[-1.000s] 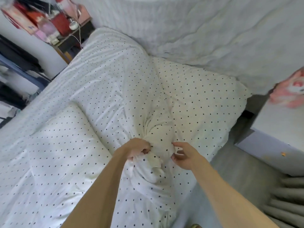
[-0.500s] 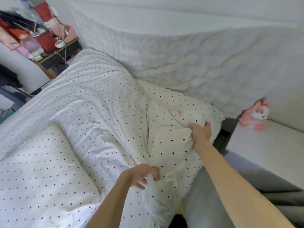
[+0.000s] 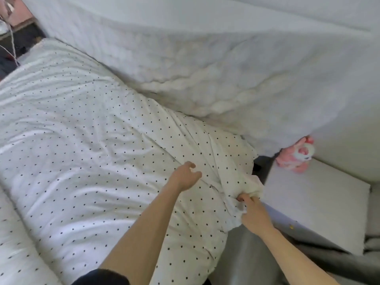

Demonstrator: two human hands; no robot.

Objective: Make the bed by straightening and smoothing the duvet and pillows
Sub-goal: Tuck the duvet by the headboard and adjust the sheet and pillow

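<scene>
A white duvet with small black dots covers the bed from the far left down to the near right corner. My right hand grips a bunched fold of the duvet at that corner, by the bed's edge. Above the duvet, a little left of that fold, my left hand hovers with fingers loosely spread and holds nothing. A dotted pillow shows at the lower left edge, partly cut off.
A white quilted headboard rises behind the bed. A white bedside cabinet stands right of the corner with a pink plush toy on it. A dark table with cables sits at the far left. Grey floor lies below.
My left hand let go of the bunched duvet and moved up over it. My right hand came down from the far fold and took hold of the corner. The duvet now lies flatter.
</scene>
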